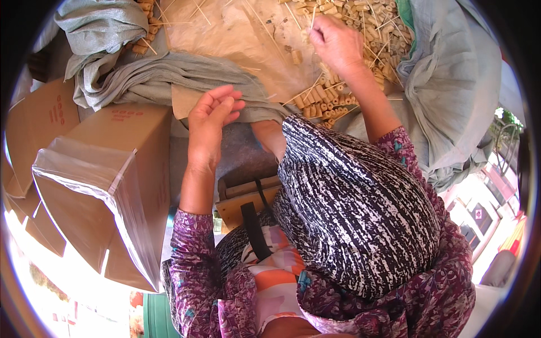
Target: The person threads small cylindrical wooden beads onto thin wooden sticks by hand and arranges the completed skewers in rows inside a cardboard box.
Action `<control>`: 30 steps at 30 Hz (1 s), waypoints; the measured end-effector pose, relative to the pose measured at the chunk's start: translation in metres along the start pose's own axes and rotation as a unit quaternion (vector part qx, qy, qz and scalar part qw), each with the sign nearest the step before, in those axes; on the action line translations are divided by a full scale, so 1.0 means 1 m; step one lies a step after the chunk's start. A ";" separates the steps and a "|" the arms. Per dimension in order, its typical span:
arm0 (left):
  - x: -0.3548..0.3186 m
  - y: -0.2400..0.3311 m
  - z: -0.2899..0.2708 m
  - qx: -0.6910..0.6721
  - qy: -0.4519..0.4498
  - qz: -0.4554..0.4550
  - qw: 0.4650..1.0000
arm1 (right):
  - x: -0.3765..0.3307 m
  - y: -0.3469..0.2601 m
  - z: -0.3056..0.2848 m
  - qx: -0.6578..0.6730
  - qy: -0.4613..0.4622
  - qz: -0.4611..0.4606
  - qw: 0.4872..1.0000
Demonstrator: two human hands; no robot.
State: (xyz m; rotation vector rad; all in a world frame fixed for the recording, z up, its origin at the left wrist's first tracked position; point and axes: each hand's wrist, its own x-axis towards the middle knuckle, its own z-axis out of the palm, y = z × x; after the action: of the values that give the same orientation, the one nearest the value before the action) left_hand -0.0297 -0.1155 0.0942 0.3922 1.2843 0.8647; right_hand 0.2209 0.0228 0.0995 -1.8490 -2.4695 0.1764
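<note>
Patterned lap nearest, left hand point(211, 115) open – right hand point(336, 40) pinching thin stick point(313, 17), pile's edge.

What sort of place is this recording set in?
Probably an informal home or courtyard workshop for hand assembly: a heap of small wooden tubes and thin sticks on woven sacks, beside a plastic-lined cardboard box.

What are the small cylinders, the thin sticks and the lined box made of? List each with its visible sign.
Small cylinders: probably wood or bamboo; matte tan, with hollow-looking ends.
Thin sticks: likely bamboo or wood splints; pale, straight, very slim.
Box: corrugated cardboard; flat brown matte panels with folded edges.
Box liner: thin clear plastic film; glossy, creased, see-through.
The right hand reaches into the cylinders; the left hand hangs open.
</note>
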 end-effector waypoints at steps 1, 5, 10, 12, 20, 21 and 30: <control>0.002 0.003 0.000 -0.004 0.003 0.008 1.000 | 0.000 0.000 -0.002 0.040 0.066 -0.024 0.997; 0.016 0.019 -0.001 -0.041 -0.018 0.030 0.999 | 0.004 -0.031 -0.021 0.098 0.188 -0.152 0.965; 0.043 0.017 -0.011 -0.221 -0.111 0.017 0.969 | -0.011 -0.082 -0.007 0.096 0.240 -0.400 0.879; 0.048 0.016 -0.011 -0.288 -0.153 0.000 0.945 | -0.028 -0.100 0.005 0.130 0.226 -0.437 0.861; 0.048 -0.005 -0.027 -0.288 -0.135 -0.056 0.947 | -0.059 -0.102 0.019 0.191 0.122 -0.450 0.864; 0.047 -0.007 -0.028 -0.283 -0.129 -0.050 0.949 | -0.059 -0.101 0.017 0.196 0.109 -0.441 0.869; 0.053 -0.017 -0.036 -0.355 -0.103 0.029 0.929 | -0.056 -0.111 -0.006 0.265 0.162 -0.476 0.823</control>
State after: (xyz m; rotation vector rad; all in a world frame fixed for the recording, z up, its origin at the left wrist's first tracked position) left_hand -0.0561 -0.0942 0.0375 -0.0600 0.6970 1.2352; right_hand 0.1321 -0.0616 0.1200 -0.2982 -2.4058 0.3912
